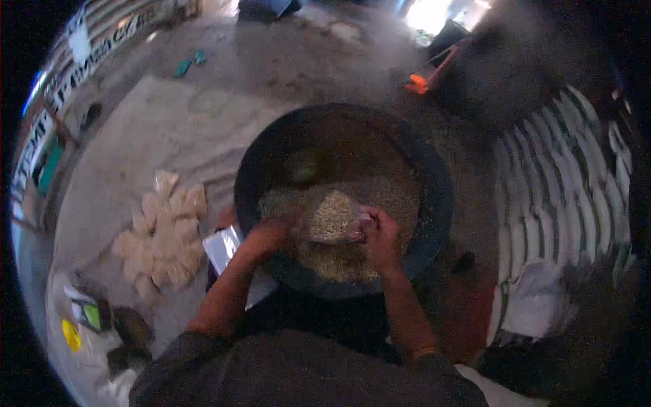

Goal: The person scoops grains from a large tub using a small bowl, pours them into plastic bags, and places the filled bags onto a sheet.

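A clear plastic bag (332, 218) of pale, grain-like pieces is held up over a large dark round tub (442, 203). My right hand (382, 239) pinches the bag at its right side. My left hand (270, 237) is just left of the bag; motion blurs its fingers, and whether it touches the bag cannot be made out. More loose pale pieces (339, 266) lie inside the tub, beneath the bag. By my left forearm, outside the tub, are shiny flat plastic sheets (222, 249), partly hidden by the arm.
Several filled bags (169, 234) lie heaped on a pale ground sheet (156, 122) to the left. Long stacked white sacks (556, 183) line the right side. A yellow round item (72, 334) lies at lower left. Something orange (418, 84) shows at the back.
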A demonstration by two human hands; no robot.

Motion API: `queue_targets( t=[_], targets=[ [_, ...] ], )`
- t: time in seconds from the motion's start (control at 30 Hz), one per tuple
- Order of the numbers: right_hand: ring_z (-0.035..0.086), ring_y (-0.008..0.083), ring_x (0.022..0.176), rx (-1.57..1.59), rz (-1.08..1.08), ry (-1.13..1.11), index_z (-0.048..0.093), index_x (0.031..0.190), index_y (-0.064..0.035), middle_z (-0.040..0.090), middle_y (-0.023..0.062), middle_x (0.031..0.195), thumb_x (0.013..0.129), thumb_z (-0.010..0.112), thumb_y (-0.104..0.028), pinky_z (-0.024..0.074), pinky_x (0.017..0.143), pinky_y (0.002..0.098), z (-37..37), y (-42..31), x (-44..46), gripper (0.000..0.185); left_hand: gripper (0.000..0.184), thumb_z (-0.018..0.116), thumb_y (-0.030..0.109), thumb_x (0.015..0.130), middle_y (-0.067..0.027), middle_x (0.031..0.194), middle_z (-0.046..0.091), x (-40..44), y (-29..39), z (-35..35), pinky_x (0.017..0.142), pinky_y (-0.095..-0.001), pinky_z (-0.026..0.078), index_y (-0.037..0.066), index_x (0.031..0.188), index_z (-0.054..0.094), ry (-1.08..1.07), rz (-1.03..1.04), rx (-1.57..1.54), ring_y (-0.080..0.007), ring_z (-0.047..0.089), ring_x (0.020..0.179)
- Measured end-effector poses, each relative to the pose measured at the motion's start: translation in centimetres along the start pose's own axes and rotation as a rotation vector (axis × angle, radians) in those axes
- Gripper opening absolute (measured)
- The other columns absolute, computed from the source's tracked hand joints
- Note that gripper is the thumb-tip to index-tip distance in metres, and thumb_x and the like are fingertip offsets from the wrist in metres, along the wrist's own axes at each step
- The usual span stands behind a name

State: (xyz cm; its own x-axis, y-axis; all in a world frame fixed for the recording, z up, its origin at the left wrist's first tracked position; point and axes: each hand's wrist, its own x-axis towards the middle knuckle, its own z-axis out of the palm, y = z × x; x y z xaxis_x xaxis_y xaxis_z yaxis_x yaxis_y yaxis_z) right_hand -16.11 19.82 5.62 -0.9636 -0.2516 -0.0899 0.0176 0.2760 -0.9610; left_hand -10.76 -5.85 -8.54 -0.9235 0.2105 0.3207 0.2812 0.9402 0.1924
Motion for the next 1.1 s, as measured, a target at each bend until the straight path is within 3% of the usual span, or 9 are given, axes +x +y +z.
queue_targets(
  t=[0.17, 0.3, 0.37, 0.53, 0.67, 0.83, 0.9, 1.0, 1.1],
  targets=[
    [0.063, 0.0162, 0.096, 0.831, -0.450, 0.214, 0.049, 0.132, -0.0041, 0.061, 0.0077, 0.112, 0.102, 0.058, -0.026, 0.0562, 0.084, 0.0357, -0.3, -0.4, 0.9, 0.038, 0.035, 0.077, 0.009, 0.075, -0.0122, 0.116, 0.070, 9.1, 8.3, -8.9, 0.099, -0.0460, 0.049, 0.005, 0.109, 0.069, 0.374, -0.072, -0.908, -0.0321, 0.062, 0.118],
    [0.061, 0.0213, 0.109, 0.939, 0.009, 0.008, 0.042, 0.142, -0.0068, 0.060, 0.0087, 0.118, 0.102, 0.054, -0.040, 0.0529, 0.096, 0.0412, 1.3, 6.3, 1.2, 0.053, 0.030, 0.074, 0.008, 0.078, -0.0159, 0.114, 0.069, 11.7, 11.1, -12.6, 0.093, -0.0428, 0.052, 0.003, 0.107, 0.070, 0.085, -0.157, -0.827, -0.0342, 0.065, 0.110],
    [0.059, 0.0237, 0.113, 1.386, -0.080, -0.318, 0.041, 0.142, -0.0078, 0.059, 0.0096, 0.122, 0.101, 0.052, -0.046, 0.0519, 0.098, 0.0442, 3.3, 6.9, 2.1, 0.057, 0.030, 0.073, 0.008, 0.079, -0.0179, 0.113, 0.068, 12.5, 9.4, -12.2, 0.091, -0.0410, 0.052, 0.003, 0.108, 0.069, 0.059, -0.168, -0.705, -0.0354, 0.066, 0.106],
    [0.058, 0.0268, 0.117, 1.310, 0.252, -0.166, 0.047, 0.137, -0.0070, 0.058, 0.0123, 0.127, 0.102, 0.047, -0.050, 0.0514, 0.099, 0.0473, 7.1, 7.3, 3.1, 0.055, 0.032, 0.074, 0.011, 0.081, -0.0175, 0.115, 0.067, 10.0, 6.8, -11.9, 0.097, -0.0413, 0.049, 0.004, 0.112, 0.068, 0.084, -0.350, -0.537, -0.0362, 0.064, 0.109],
    [0.059, 0.0281, 0.117, 1.265, 0.374, -0.365, 0.047, 0.137, -0.0070, 0.058, 0.0123, 0.128, 0.103, 0.042, -0.052, 0.0509, 0.100, 0.0469, 10.6, 0.0, 1.5, 0.056, 0.032, 0.073, 0.014, 0.084, -0.0125, 0.122, 0.067, 5.3, 3.4, -9.3, 0.102, -0.0384, 0.047, 0.005, 0.115, 0.067, 0.542, -0.378, -1.082, -0.0292, 0.062, 0.114],
    [0.057, 0.0305, 0.120, 1.249, 0.299, -0.531, 0.048, 0.136, -0.0053, 0.058, 0.0118, 0.132, 0.100, 0.040, -0.062, 0.0469, 0.103, 0.0483, 16.2, -5.1, 5.4, 0.068, 0.030, 0.068, 0.014, 0.088, -0.0120, 0.125, 0.067, -3.3, -4.0, -14.4, 0.101, -0.0366, 0.048, 0.005, 0.116, 0.067, 0.583, -0.412, -0.615, -0.0270, 0.063, 0.116],
    [0.046, 0.0321, 0.132, 0.834, 0.034, 0.031, 0.041, 0.147, -0.0068, 0.046, 0.0149, 0.147, 0.096, 0.051, -0.062, 0.0346, 0.113, 0.0481, 21.3, -1.8, 11.8, 0.076, 0.029, 0.070, 0.013, 0.083, -0.0132, 0.116, 0.069, -4.5, -6.7, -18.2, 0.095, -0.0390, 0.051, 0.005, 0.111, 0.068, 0.574, -0.475, -0.257, -0.0317, 0.065, 0.107],
    [0.054, 0.0221, 0.111, 0.984, 0.170, -0.386, 0.054, 0.131, -0.0080, 0.057, 0.0087, 0.124, 0.102, 0.041, -0.057, 0.0431, 0.098, 0.0370, 27.8, 4.5, 18.9, 0.059, 0.027, 0.071, 0.016, 0.078, -0.0160, 0.102, 0.068, -5.0, -15.9, -17.6, 0.082, -0.0417, 0.054, 0.006, 0.103, 0.068, 0.234, -0.661, -0.025, -0.0378, 0.065, 0.094],
    [0.056, 0.0181, 0.102, 0.943, 0.245, -0.636, 0.058, 0.127, -0.0093, 0.060, 0.0068, 0.116, 0.101, 0.040, -0.059, 0.0462, 0.092, 0.0332, 30.0, 11.3, 17.7, 0.059, 0.027, 0.066, 0.019, 0.078, -0.0168, 0.096, 0.066, -6.5, -27.8, -8.9, 0.082, -0.0455, 0.054, 0.005, 0.101, 0.067, 0.542, -0.480, 0.089, -0.0384, 0.065, 0.091]
  ],
)
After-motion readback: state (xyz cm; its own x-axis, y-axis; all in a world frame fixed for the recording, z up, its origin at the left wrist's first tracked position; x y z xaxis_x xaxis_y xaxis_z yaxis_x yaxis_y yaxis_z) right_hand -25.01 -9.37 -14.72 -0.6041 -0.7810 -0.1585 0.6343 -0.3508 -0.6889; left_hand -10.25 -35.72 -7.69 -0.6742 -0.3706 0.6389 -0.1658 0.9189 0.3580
